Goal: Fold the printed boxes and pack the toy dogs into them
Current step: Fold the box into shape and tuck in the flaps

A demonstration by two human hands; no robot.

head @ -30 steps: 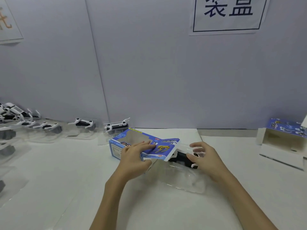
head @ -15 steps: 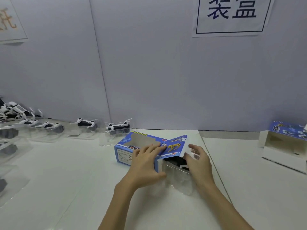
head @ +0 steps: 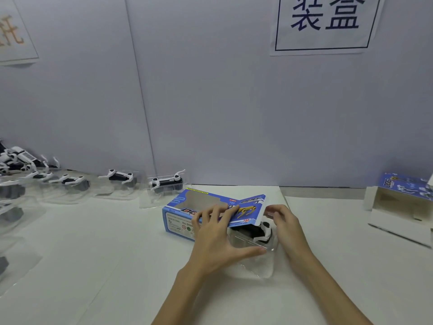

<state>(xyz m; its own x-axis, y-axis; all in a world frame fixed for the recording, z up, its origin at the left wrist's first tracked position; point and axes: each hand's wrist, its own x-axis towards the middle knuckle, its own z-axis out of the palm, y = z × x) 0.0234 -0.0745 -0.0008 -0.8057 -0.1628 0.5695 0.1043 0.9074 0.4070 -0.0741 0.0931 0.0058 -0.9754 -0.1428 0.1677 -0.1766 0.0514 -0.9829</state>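
A blue printed box [head: 180, 212] lies on the white table [head: 93, 266], its right end open and its flap [head: 248, 211] raised. A black and white toy dog [head: 263, 229] in a clear plastic tray [head: 255, 266] sits partly inside that open end. My left hand [head: 218, 240] grips the box at the open end, fingers over the top, thumb along the tray's front edge. My right hand [head: 289, 231] holds the tray's outer end, fingers curled round it.
Several more toy dogs in clear trays [head: 166, 184] line the back left of the table along the grey wall. Another folded printed box [head: 403, 207] stands open at the far right. A seam [head: 284, 200] splits the table near the box.
The tray with the toy dog has slid leftward, further into the box's open end. My right hand followed it in, and my left hand stayed on the box.
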